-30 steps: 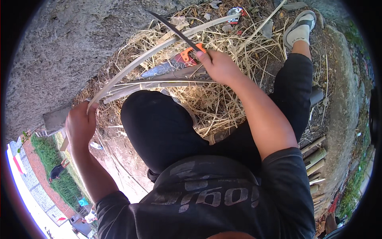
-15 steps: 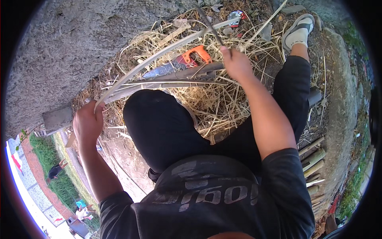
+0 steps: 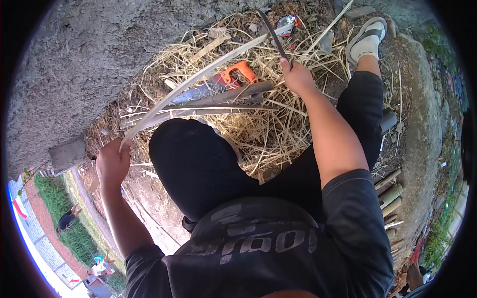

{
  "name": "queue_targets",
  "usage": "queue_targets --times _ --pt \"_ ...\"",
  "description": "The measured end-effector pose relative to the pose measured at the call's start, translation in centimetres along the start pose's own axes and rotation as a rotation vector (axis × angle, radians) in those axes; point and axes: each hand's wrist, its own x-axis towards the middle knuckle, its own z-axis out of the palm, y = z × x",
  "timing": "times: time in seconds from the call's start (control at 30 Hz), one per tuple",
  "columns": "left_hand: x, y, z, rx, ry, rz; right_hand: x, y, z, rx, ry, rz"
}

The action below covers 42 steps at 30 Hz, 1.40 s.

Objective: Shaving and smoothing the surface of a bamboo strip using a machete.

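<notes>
1. Pale, long and flat, the curved strip of bamboo-like material (image 3: 198,75) rises from my left hand (image 3: 113,164) and bows away ahead of both hands.
2. My left hand is closed on its near end, pinching it between thumb and fingers.
3. My right hand (image 3: 299,79) grips the lower end of a dark, narrow, slightly curved blade (image 3: 279,45); its length points forward and crosses the strip near the far end. Whether their edges touch I cannot tell.
4. Just past that crossing, the strip's tip overlaps a crumpled silver-and-red wrapper (image 3: 286,26).
5. Ahead of my left hand stands a rough grey wall (image 3: 74,74); the nearer limit for me is that side.
6. Between my hands, under the strip's arc, lie an orange-handled saw (image 3: 219,80) and long grey-brown slats (image 3: 223,95).
7. Dry straw-coloured shavings (image 3: 258,129) spread around my right hand, with wider room on its right, out to my sandalled foot (image 3: 370,39).
8. My black-trousered knee (image 3: 184,144) bounds the space right of my left hand.
</notes>
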Motion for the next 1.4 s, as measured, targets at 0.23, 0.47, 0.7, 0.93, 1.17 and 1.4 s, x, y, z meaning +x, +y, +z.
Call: queue_targets --times 0.23,0.47,0.7,0.93,1.17,1.4 --pt "2.2 0.0 -2.5 -0.161 -0.224 -0.121 -6.5 -4.7 2.7 0.201 -0.001 -0.321" --pt "4.0 -1.2 -3.4 -0.346 -0.318 -0.131 -6.7 -5.3 4.8 0.106 -0.097 -0.606" --pt "2.5 -0.8 -1.9 -0.406 -0.359 -0.146 -1.4 -0.7 2.3 0.108 0.059 -0.062" --pt "1.8 1.5 -3.7 -0.151 -0.121 0.011 -9.1 -8.3 1.6 0.162 -0.239 -0.514" --pt "2.2 1.6 -3.0 -0.079 -0.128 -0.024 -5.6 -4.1 4.7 0.100 -0.085 -0.461" --pt "0.7 1.3 -0.4 -0.165 -0.206 -0.064 -4.0 -1.3 5.8 -0.005 0.024 -0.307"
